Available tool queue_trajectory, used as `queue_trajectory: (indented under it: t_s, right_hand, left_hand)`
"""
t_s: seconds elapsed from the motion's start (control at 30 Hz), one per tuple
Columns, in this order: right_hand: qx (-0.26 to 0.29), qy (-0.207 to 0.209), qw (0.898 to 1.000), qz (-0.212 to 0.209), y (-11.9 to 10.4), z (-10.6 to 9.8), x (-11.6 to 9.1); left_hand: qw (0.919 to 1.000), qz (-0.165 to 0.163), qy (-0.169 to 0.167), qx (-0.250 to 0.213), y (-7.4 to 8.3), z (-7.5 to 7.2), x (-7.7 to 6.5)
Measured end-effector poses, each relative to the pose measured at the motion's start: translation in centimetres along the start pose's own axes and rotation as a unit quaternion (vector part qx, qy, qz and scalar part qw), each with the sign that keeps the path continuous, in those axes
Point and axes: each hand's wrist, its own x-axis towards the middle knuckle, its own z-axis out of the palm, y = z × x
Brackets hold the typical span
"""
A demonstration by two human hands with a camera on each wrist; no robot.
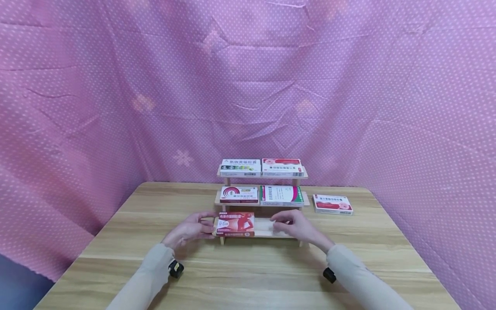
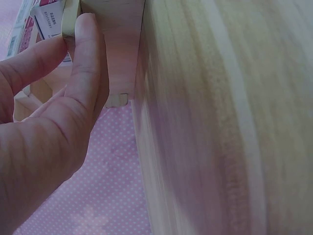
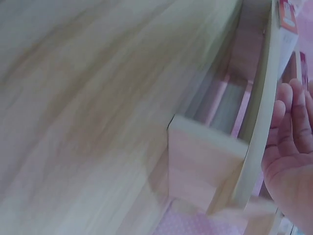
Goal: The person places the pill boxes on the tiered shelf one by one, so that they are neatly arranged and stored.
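A three-tier wooden display shelf (image 1: 264, 227) stands on the table. My left hand (image 1: 195, 229) pinches the left end of its lowest board between thumb and fingers, as the left wrist view shows close up. Right beside these fingers, a red medicine box (image 1: 235, 224) lies on the left half of that board. Over the board's right half is my right hand (image 1: 297, 225), its fingers loosely bent with nothing seen between them. In the right wrist view the fingertips (image 3: 284, 91) are near the board's edge, and part of the hand is cut off by the frame.
The middle tier carries a white and maroon box (image 1: 239, 195) and a white and green box (image 1: 281, 195). Two more boxes, one white (image 1: 241, 167) and one red-white (image 1: 282, 167), fill the top tier. Another red-white box (image 1: 333, 204) lies on the table, right of the shelf. Pink cloth (image 1: 248, 86) hangs behind.
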Motion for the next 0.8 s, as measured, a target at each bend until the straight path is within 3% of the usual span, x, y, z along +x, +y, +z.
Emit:
queue_trajectory:
  t_s: [0.17, 0.4, 0.6, 0.8]
  right_hand:
    - [0.010, -0.008, 1.000, 0.010, 0.8, -1.4, -0.4]
    - [-0.017, -0.050, 0.998, -0.017, 1.8, -3.9, -1.0]
    - [0.026, -0.087, 0.996, -0.001, 2.7, -6.3, -1.8]
    - [0.055, -0.084, 0.995, 0.020, 4.4, -8.0, -1.9]
  left_hand:
    - [1.0000, -0.001, 0.004, 0.004, 0.0, 0.1, 0.0]
    - [1.0000, 0.004, -0.001, 0.008, 0.0, 0.1, 0.1]
    - [0.9997, 0.012, -0.015, 0.016, 0.1, -0.2, 0.2]
    - [0.9997, 0.010, -0.018, 0.013, 0.0, -0.2, 0.0]
